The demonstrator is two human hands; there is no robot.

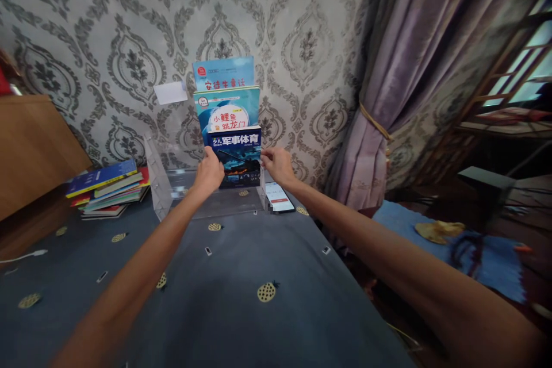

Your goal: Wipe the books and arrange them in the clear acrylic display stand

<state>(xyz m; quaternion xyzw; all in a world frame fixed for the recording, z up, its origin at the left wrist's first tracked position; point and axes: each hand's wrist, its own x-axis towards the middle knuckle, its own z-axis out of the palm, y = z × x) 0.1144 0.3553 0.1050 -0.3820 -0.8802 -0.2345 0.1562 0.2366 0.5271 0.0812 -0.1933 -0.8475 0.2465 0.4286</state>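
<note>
A dark blue book (238,164) with white lettering stands upright at the front of a clear stepped rack (158,175). My left hand (210,172) is closed on the book's left edge, thumb up. At the opposite edge, the fingers of my right hand (278,165) pinch close by the rack's clear side wall. Behind it rise a teal book (226,103) and, taller at the back, a light blue book (224,70). The lower parts of both rear books are hidden.
Left of the rack lies a pile of books (114,195). A lit phone (279,198) rests by the rack's right side. The table (233,310) has a dark pineapple-print cloth. A patterned wall stands behind, with a tied curtain (366,144) at right.
</note>
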